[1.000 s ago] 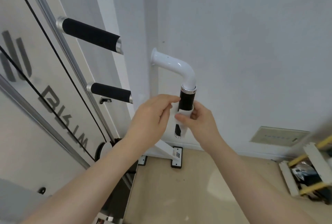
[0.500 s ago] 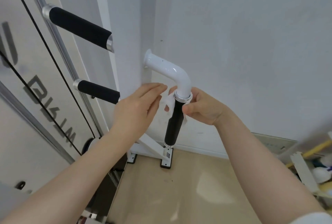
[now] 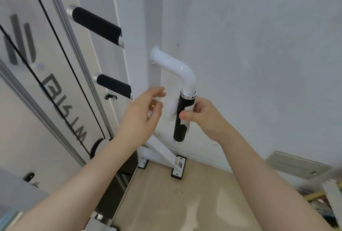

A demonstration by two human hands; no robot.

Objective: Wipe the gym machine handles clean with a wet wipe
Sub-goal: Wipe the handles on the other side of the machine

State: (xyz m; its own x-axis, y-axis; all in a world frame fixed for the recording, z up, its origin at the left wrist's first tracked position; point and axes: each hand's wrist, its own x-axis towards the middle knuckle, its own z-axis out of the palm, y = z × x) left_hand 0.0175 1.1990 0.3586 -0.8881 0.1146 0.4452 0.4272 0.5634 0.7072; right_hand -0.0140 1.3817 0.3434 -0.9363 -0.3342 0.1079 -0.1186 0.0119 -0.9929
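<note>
While wrapped round by right hand (image 3: 205, 117): crumpled white wipe (image 3: 187, 117), cylindrical black foam handle (image 3: 182, 119).

The right hand (image 3: 205, 117) is pinching a white wipe (image 3: 187, 114) against the upper part of a black vertical handle (image 3: 182, 119), which is hanging from a bent white tube (image 3: 175, 68) on the machine's post. The left hand (image 3: 142, 116) is hovering just beside the handle, fingers loose, touching nothing. Two more black grips (image 3: 96, 25) (image 3: 114, 86) are sticking out at the left.
</note>
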